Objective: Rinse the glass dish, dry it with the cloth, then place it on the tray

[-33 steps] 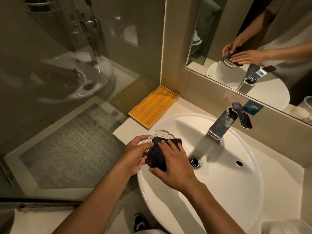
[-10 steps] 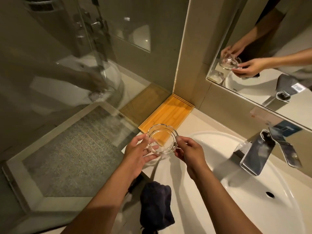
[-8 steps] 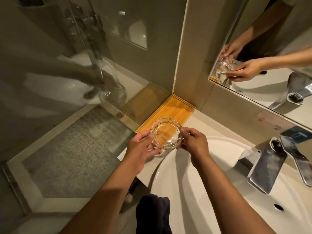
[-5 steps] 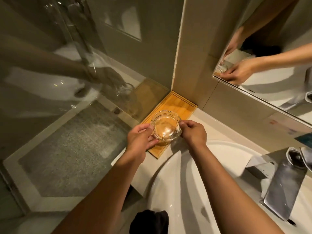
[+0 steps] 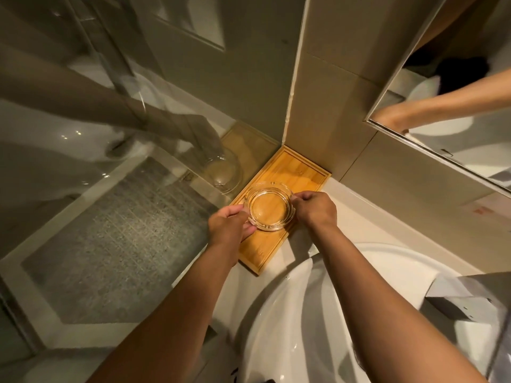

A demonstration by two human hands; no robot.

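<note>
The round clear glass dish is over the middle of the wooden tray, which lies in the corner between the tiled wall and the glass partition. I cannot tell whether the dish touches the tray. My left hand grips its left rim and my right hand pinches its right rim. Only a dark sliver of the cloth shows at the bottom edge.
The white sink basin fills the lower right, with the chrome faucet at the right edge. A mirror hangs upper right. The glass shower partition stands to the left of the tray.
Both hands carried the dish from above the sink's edge out over the tray and lowered it. The cloth, left behind on the sink rim, has almost slid out of view.
</note>
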